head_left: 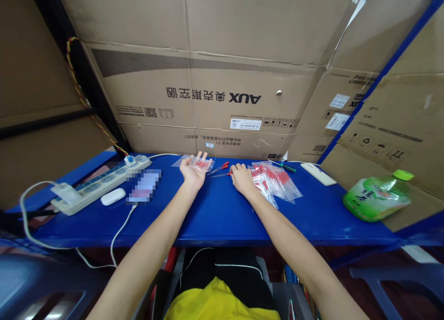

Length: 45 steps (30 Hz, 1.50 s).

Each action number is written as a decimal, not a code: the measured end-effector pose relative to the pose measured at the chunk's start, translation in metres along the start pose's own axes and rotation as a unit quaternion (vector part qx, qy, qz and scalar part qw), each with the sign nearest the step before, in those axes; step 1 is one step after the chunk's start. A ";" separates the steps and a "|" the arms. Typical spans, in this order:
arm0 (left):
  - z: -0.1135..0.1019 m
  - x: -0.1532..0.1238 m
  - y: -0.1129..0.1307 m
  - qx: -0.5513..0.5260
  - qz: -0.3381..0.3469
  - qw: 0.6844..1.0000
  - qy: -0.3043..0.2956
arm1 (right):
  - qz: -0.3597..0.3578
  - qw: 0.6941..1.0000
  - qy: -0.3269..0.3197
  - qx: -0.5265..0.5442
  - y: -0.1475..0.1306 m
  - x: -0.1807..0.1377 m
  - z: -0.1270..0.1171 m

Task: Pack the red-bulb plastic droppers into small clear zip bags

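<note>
My left hand (193,175) is palm up over the back of the blue table, holding a small clear plastic bag (204,164) with red pieces in it. My right hand (243,179) faces palm down, fingers curled at the red end of a thin pale rod (222,174). The exact grip is partly hidden by the fingers. Between the hands lie more thin rods with red ends (224,165). Right beside my right hand is a pile of clear bags (277,181) holding red-ended pieces.
On the left are a power strip (107,180), a white case (113,197) and a charging phone (145,186). A green screwdriver (287,167), a white slab-like device (317,173) and a green bottle (376,197) lie right. Cardboard (215,70) walls the back.
</note>
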<state>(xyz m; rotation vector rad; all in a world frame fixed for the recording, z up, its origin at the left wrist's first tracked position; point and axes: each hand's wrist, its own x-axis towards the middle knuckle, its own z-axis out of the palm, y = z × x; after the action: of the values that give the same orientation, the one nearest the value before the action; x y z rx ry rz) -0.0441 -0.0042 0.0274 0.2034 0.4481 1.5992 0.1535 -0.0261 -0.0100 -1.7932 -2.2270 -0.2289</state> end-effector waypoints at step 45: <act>0.007 -0.021 -0.033 0.047 -0.069 0.994 -0.069 | -0.187 0.896 0.180 0.361 -0.019 -0.012 -0.006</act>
<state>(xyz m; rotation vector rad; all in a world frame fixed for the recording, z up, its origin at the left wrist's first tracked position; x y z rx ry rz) -0.0094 -0.0231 0.0229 0.3454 0.4204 1.4193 0.1375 -0.0434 -0.0066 -0.8526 -1.9822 0.1724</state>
